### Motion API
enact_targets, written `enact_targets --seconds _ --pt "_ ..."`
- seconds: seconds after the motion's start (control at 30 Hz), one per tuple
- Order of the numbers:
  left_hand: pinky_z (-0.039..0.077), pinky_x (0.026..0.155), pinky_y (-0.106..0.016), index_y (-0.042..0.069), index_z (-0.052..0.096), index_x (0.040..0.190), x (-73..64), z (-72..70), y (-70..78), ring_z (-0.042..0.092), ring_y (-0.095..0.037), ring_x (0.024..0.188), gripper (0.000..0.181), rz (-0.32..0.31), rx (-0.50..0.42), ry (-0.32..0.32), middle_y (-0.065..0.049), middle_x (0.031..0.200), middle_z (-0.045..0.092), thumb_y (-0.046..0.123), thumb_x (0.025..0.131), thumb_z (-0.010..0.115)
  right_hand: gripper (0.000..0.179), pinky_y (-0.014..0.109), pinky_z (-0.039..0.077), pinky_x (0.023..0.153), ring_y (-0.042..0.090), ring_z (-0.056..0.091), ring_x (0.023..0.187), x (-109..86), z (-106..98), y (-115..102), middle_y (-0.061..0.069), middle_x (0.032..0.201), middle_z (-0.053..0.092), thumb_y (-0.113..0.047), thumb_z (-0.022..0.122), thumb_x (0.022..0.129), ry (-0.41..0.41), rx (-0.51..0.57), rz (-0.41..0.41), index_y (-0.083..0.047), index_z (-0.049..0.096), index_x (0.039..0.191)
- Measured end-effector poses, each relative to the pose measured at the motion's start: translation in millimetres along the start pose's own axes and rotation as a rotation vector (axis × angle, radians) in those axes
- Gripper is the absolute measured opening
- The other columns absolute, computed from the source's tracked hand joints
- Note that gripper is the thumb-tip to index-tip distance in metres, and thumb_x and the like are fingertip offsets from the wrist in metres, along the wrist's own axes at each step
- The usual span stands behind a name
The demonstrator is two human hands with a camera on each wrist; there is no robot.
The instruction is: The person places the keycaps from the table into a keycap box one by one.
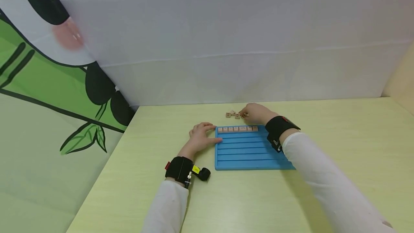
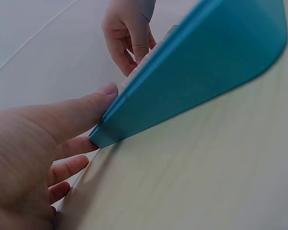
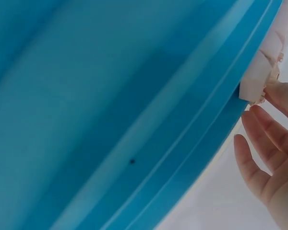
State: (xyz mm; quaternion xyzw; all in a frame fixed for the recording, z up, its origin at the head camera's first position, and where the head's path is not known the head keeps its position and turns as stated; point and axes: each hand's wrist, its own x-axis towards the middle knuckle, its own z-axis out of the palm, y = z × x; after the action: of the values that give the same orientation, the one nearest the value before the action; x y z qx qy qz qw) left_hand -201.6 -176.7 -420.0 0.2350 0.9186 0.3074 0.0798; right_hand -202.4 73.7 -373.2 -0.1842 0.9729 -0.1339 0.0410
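Observation:
A blue ridged board [image 1: 249, 154] lies flat on the table, with several small pale wooden tiles [image 1: 235, 129] lined up in its top groove. At the board's far left corner is my left hand [image 1: 202, 136], thumb laid straight over the left rim and index finger at the corner; the left wrist view shows the thumb [image 2: 98, 100] against the edge. Beyond the top edge, my right hand [image 1: 257, 113] reaches down with curled fingers and pinches a small wooden tile among the loose ones. The right wrist view shows its fingers [image 3: 266, 139] close beside the end tile [image 3: 255, 81].
A few loose wooden tiles [image 1: 228, 115] lie just left of the right fingertips on the pale wooden table [image 1: 155, 143]. Behind the table's back edge hangs a white cloth [image 1: 242, 46] with a cartoon print at left. The right forearm [image 1: 330, 179] passes over the board's right side.

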Motion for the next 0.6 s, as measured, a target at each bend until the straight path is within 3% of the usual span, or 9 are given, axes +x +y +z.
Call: enact_targets --seconds 0.1,0.2,0.37,0.6 --pt "0.016 0.103 -0.054 0.011 0.055 0.133 0.4 -0.1 0.3 0.026 -0.037 0.135 0.061 0.005 0.007 0.003 -0.012 0.142 0.041 0.039 0.082 0.073 0.025 0.033 0.030 0.067 0.017 0.032 0.063 0.4 0.5 0.5 0.014 0.097 0.067 -0.004 0.053 0.091 -0.003 0.006 0.000 -0.009 0.055 0.067" --pt "0.017 0.103 -0.053 0.011 0.055 0.133 0.6 0.0 0.5 0.026 -0.037 0.134 0.061 0.006 0.013 0.005 -0.012 0.141 0.041 0.038 0.082 0.073 0.018 0.034 0.033 0.069 0.018 0.038 0.067 -0.4 0.7 1.5 0.009 0.083 0.060 -0.004 0.054 0.090 0.001 0.001 0.005 -0.007 0.061 0.075" --pt "0.016 0.103 -0.053 0.011 0.055 0.134 1.2 0.3 0.2 0.026 -0.038 0.135 0.062 0.004 0.018 0.002 -0.012 0.142 0.041 0.038 0.082 0.073 0.015 0.035 0.042 0.070 0.020 0.049 0.072 -5.0 -1.4 3.3 0.010 0.090 0.064 -0.005 0.055 0.091 -0.007 0.000 0.019 -0.002 0.069 0.096" --pt "0.016 0.103 -0.054 0.011 0.055 0.133 1.9 -0.7 -0.8 0.026 -0.038 0.134 0.062 0.011 0.013 0.003 -0.013 0.142 0.041 0.038 0.081 0.073 0.010 0.038 0.044 0.071 0.022 0.052 0.074 -10.7 -6.1 6.4 0.009 0.086 0.062 -0.008 0.057 0.090 -0.044 0.014 0.075 -0.005 0.067 0.092"
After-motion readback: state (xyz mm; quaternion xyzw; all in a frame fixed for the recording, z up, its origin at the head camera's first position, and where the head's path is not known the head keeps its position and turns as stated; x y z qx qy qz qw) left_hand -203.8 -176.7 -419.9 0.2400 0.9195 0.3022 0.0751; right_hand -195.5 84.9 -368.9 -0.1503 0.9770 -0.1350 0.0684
